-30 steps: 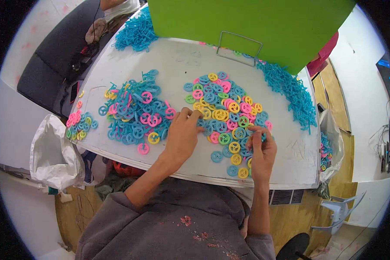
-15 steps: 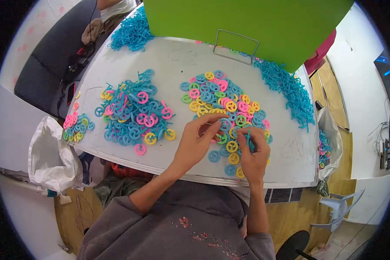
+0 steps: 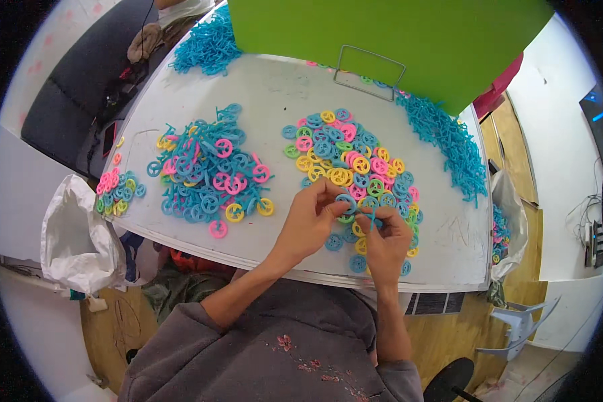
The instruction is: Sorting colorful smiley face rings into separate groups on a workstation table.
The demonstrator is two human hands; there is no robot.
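Note:
Over the near edge of a pile of small plastic wheels (image 3: 338,176), my two hands are brought close together. My left hand (image 3: 311,220) pinches a blue wheel (image 3: 346,204) between thumb and fingers. Facing it, my right hand (image 3: 387,245) is closed on a teal plastic stick (image 3: 373,216) that stands up past the fingertips. The stick's lower end is hidden by the fingers, and I cannot tell whether it touches the wheel. To the left lies a heap of wheels with teal sticks fitted (image 3: 211,175).
Loose teal sticks lie in piles at the far left (image 3: 208,45) and far right (image 3: 452,144). A green panel (image 3: 382,40) with a wire frame (image 3: 368,84) stands at the back. White sacks hang at the left (image 3: 80,234) and right (image 3: 516,221) of the white table (image 3: 275,248).
My hands have drawn closer together. My right hand has shifted slightly left with the teal stick, bringing it beside the blue wheel in my left hand.

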